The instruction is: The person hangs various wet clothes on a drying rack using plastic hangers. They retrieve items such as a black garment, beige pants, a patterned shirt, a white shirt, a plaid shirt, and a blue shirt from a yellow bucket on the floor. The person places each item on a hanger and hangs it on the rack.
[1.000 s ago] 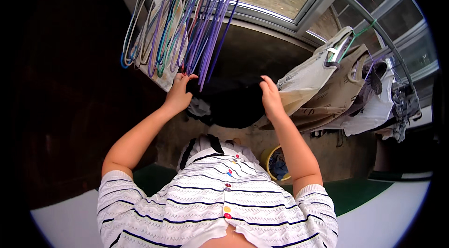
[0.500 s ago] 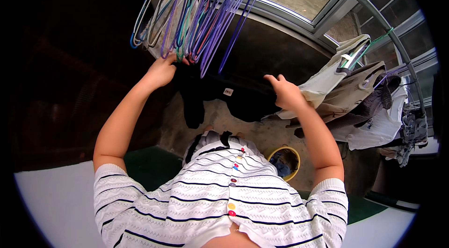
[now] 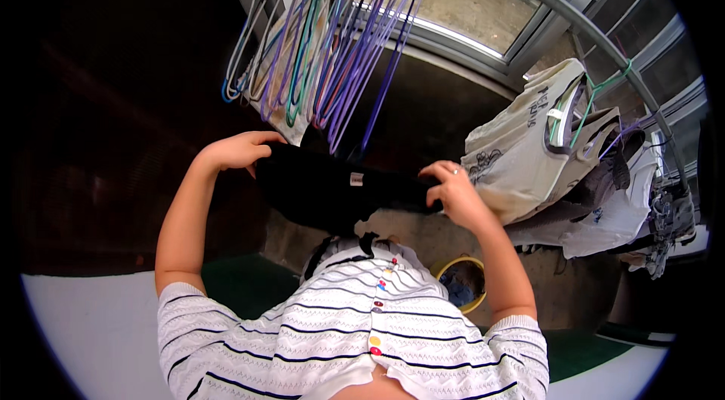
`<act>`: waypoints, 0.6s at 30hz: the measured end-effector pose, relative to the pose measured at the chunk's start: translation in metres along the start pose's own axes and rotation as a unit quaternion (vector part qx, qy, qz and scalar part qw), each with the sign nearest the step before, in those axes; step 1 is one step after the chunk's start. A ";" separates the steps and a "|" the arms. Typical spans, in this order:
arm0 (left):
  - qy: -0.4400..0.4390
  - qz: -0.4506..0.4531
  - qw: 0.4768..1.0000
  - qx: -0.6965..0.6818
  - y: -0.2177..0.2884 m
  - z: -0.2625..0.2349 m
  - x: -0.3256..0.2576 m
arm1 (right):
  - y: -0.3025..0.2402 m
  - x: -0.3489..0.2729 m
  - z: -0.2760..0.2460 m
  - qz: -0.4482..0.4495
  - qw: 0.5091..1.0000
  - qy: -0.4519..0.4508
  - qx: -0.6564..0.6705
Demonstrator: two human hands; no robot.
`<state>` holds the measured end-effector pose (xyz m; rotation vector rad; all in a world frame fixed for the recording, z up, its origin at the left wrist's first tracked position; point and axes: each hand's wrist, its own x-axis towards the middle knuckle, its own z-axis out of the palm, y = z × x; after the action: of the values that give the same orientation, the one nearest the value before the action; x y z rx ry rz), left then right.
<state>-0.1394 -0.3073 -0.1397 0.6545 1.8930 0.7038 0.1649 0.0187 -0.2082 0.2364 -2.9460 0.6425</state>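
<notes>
A black garment [image 3: 325, 192] with a small white label is stretched out in front of me. My left hand [image 3: 245, 151] grips its upper left edge, the fingertips curled over the cloth. At the other end my right hand [image 3: 451, 189] pinches the fabric, with a ring showing on one finger. Just above the garment hang many empty hangers [image 3: 332, 60] in purple, green, white and blue, bunched together. Their lower bars come close to the cloth. What kind of garment it is cannot be made out.
A curved metal rail [image 3: 559, 4] runs overhead to the right. Light shirts [image 3: 521, 143] and other clothes hang from it beside my right arm. On the floor stands a yellow-rimmed basket [image 3: 481, 279] with dark cloth inside. A framed window [image 3: 476, 7] lies beyond the rail.
Both hands have come down and nearer my body with the black garment, its hanging lower part now gathered up. The hangers and shirts have shifted slightly in view.
</notes>
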 end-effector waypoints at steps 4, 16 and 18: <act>0.203 0.019 0.979 0.026 -0.032 -0.012 0.022 | -0.033 -0.006 -0.020 0.060 0.974 0.008 0.217; -0.123 0.284 0.940 0.144 0.019 0.042 0.016 | 0.027 -0.002 0.011 0.252 0.963 -0.027 -0.092; -0.076 0.318 0.938 0.114 0.025 0.070 0.027 | 0.018 0.045 -0.018 0.189 0.981 0.038 0.011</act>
<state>-0.0826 -0.2584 -0.1632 1.4667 1.6251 0.8054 0.1192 0.0370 -0.1922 -0.3488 -2.9305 0.7079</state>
